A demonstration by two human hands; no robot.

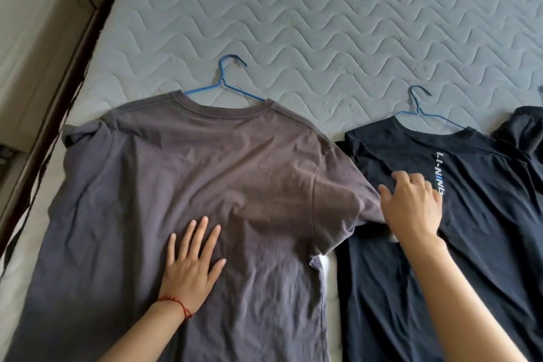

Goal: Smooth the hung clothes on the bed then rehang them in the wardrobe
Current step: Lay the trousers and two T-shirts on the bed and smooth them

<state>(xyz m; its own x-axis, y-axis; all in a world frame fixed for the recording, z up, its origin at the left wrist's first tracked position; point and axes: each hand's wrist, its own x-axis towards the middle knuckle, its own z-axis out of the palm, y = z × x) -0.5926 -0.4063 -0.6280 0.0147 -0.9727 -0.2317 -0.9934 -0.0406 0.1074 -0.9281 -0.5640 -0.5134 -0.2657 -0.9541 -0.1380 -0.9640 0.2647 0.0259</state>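
Head view: two shirts on hangers lie flat on a bed (323, 23).
Left hand (191, 264): lies flat on the grey shirt (182, 173), fingers (199, 232) spread and straight.
Grey shirt: under the left fingers, wrinkled around them; its sleeve reaches over to the right hand.
Right hand (411, 209): fingers bent, resting at the sleeve end where it meets the dark shirt (476, 214); whether they pinch cloth, I cannot tell.
Dark shirt: under and past the right fingers.
Blue hangers (226, 82): well beyond both hands' fingertips, hooks sticking out of the collars.
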